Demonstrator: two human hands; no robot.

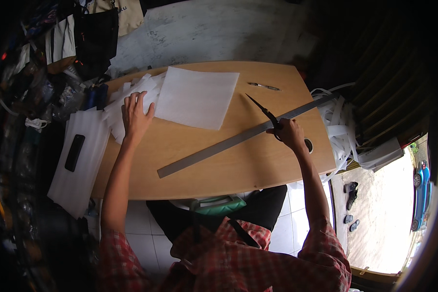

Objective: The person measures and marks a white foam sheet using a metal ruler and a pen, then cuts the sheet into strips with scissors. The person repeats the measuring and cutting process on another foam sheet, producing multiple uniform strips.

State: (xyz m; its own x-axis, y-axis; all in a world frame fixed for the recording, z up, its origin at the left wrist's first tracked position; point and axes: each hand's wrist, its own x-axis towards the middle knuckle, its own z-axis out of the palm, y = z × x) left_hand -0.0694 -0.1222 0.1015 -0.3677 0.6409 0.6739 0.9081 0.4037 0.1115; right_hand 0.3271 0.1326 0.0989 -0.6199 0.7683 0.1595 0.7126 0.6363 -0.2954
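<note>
Over the right part of the wooden table [199,151], my right hand [288,132] grips black-handled scissors [264,111] by the handles, their blades pointing away to the upper left. Beneath them a long grey metal ruler [214,150] lies slantwise across the tabletop. My left hand [137,116] rests with fingers apart on a loose pile of white foam sheet pieces [116,113] and holds nothing that I can see. Just right of it lies a large white foam sheet [197,97], nearly square. A pen [264,86] lies beyond the scissors.
A black phone [74,153] sits on a stack of long white foam sheets [82,180] at the table's left. White foam strips [339,127] hang in a tangle off the right edge. A tape roll [308,144] is near my right wrist. Bags [96,39] hang at the back left.
</note>
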